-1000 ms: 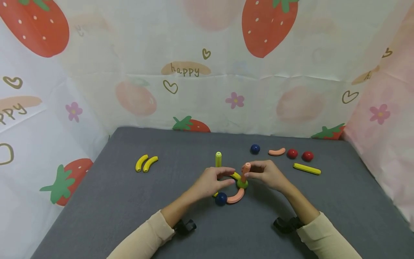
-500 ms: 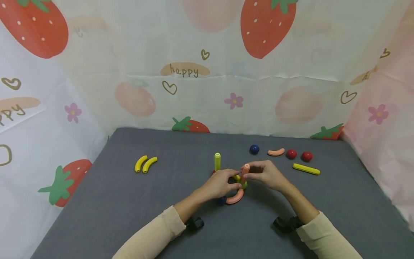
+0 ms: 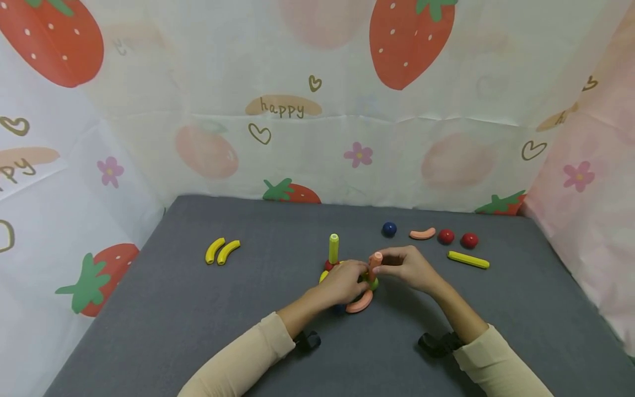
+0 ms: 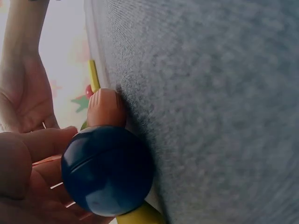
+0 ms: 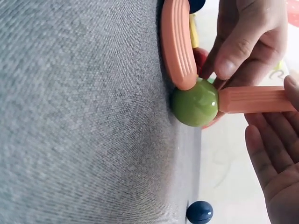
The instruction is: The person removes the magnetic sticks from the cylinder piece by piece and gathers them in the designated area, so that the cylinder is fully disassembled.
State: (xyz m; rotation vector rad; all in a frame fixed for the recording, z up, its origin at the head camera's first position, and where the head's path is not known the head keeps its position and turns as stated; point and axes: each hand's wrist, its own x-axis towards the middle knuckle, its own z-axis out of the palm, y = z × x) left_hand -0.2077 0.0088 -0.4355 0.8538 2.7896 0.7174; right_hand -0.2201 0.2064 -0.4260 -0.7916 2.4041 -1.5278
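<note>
My right hand (image 3: 409, 268) pinches an upright pink rod (image 3: 376, 264) between thumb and fingers. In the right wrist view the rod's end meets a green ball (image 5: 195, 102), which a curved pink rod (image 5: 179, 44) also joins. My left hand (image 3: 344, 283) bends over the ring of pieces, thumb (image 5: 233, 56) and fingertips close beside the green ball; I cannot tell whether they grip it. A dark blue ball (image 4: 107, 170) joins the curved pink rod's other end, next to the left palm. Behind the left hand a yellow rod (image 3: 334, 248) stands upright on a red ball (image 3: 329, 266).
Two curved yellow rods (image 3: 221, 251) lie at the left of the grey tabletop (image 3: 149, 309). At the back right are a blue ball (image 3: 389, 229), a curved pink rod (image 3: 422, 234), two red balls (image 3: 446, 236) and a straight yellow rod (image 3: 468, 259). A printed cloth (image 3: 387, 127) hangs behind.
My left hand has moved right and in over the ring, up to the green ball, covering the curved yellow rod and most of the blue ball. The right hand stays almost still with the pink rod.
</note>
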